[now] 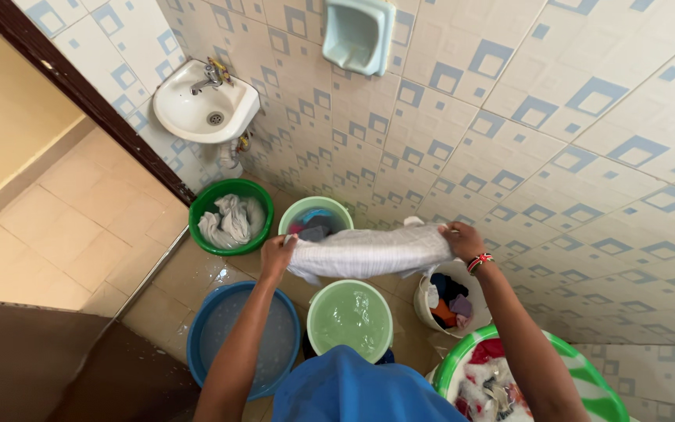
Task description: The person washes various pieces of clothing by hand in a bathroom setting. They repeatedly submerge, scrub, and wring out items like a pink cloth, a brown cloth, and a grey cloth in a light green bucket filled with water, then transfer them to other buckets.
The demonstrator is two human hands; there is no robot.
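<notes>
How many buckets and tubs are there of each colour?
Green: 4, the basin with white cloth, the bucket behind the held cloth, the bucket of water, the striped basin
Blue: 1, the wide tub
White: 1, the bucket of clothes
Total: 6

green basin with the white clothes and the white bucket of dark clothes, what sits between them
In the head view, a light green bucket of clothes stands between the green basin and the white bucket, partly behind the stretched white cloth.
</notes>
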